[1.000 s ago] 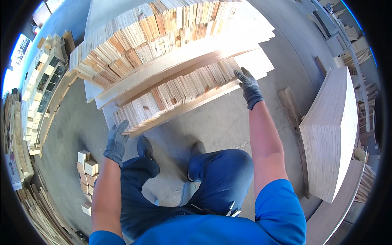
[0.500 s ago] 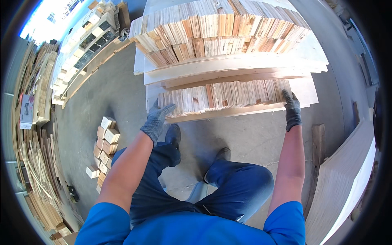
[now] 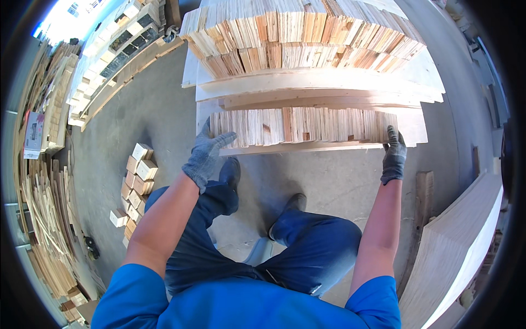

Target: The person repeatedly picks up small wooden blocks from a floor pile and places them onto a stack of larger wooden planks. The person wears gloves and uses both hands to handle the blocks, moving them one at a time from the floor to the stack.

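Note:
A long row of thin wooden pieces (image 3: pixel 315 126), packed face to face on edge, lies on a pale board (image 3: pixel 329 147) in front of me. My left hand (image 3: pixel 207 149), in a grey glove, is pressed round the row's left end, with the thumb along its near side. At the right end my right hand (image 3: pixel 394 151), gloved too, holds the outermost pieces with its fingertips. The row is clasped between both hands. Beyond it, a larger stack of similar wooden pieces (image 3: pixel 307 27) rises in two visible tiers on wide pale sheets.
A heap of small wooden blocks (image 3: pixel 134 186) is on the floor to my left. Long wood strips (image 3: pixel 46 214) lie along the far left side. A large pile of pale sheets (image 3: pixel 455 247) stands at my right, beside a narrow plank (image 3: pixel 422 200).
The row's right end has come nearer to me and slightly right with my right hand, so the row now looks level. Both hands stay at its ends. The view has shifted slightly.

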Motion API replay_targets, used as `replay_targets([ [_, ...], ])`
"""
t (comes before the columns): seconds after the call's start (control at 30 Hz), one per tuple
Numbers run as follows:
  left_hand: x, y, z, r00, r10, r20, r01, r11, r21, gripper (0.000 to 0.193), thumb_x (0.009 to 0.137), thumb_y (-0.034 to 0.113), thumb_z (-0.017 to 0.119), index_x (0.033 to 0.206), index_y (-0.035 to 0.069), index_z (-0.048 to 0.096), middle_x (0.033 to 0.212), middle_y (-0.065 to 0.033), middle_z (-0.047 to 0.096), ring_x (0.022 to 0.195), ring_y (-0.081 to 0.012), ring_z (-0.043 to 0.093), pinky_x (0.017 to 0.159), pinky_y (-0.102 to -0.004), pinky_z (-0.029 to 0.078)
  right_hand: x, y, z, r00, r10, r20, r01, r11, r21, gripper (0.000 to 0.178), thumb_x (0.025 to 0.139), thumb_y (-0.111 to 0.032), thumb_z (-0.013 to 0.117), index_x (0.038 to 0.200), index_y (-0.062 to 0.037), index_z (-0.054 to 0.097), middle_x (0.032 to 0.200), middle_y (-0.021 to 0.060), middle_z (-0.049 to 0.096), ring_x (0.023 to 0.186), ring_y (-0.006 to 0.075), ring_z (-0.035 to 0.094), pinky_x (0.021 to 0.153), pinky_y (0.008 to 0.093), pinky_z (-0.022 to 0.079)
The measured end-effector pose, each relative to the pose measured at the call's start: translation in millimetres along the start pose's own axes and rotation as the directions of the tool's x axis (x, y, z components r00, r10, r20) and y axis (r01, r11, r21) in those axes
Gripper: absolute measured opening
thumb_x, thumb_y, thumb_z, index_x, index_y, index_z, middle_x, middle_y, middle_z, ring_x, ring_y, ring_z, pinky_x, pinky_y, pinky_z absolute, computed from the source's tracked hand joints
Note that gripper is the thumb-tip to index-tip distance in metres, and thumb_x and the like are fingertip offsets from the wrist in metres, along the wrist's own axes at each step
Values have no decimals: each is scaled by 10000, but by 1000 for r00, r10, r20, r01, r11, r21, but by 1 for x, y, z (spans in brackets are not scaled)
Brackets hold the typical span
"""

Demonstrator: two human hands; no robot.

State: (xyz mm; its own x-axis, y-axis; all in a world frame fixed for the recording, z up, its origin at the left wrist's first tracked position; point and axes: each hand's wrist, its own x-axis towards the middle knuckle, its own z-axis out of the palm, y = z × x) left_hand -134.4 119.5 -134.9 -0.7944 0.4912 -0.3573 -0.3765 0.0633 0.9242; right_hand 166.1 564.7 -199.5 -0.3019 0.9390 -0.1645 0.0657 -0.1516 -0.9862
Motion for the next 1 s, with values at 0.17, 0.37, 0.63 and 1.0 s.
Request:
replay_targets([
  [0.17, 12, -13, -11, 998, -12, 62, 8, 997, 73, 552, 898, 81, 744, 1404, 33, 527, 1206, -80, 663, 1085, -171, 657, 898, -294, 548, 10, -3, -1, 999, -33, 39, 38, 987, -154, 540, 888, -332, 803, 1242, 52, 665, 1121, 102, 702, 1030, 197, 621, 948, 328, 483],
  [0.37, 21, -28, -20, 993, -57, 102, 46, 993, 108, 455, 939, 119, 698, 1364, 31, 561, 1209, -90, 663, 1068, -178, 666, 894, -303, 551, 20, 11, -10, 992, 0, 128, 31, 971, -237, 551, 892, -352, 802, 1231, 62, 668, 1092, 104, 727, 990, 197, 650, 932, 312, 493],
  [0.63, 32, -40, -31, 996, -87, 28, 87, 996, 10, 535, 905, 162, 757, 1376, 10, 553, 1241, -84, 655, 1105, -173, 634, 968, -309, 504, 19, 8, -10, 969, -100, 227, 121, 990, -77, 552, 961, -302, 713, 1351, 65, 580, 1285, 132, 642, 1149, 197, 595, 1057, 329, 441],
  [1.0, 24, -40, -21, 997, -69, -29, 65, 991, -116, 441, 977, 197, 651, 1379, 42, 559, 1239, -84, 631, 1126, -193, 624, 968, -341, 506, 28, 17, 10, 986, -43, 161, 31, 997, 75, 478, 974, -271, 688, 1292, 78, 618, 1198, 118, 664, 1113, 194, 602, 1033, 319, 452],
])
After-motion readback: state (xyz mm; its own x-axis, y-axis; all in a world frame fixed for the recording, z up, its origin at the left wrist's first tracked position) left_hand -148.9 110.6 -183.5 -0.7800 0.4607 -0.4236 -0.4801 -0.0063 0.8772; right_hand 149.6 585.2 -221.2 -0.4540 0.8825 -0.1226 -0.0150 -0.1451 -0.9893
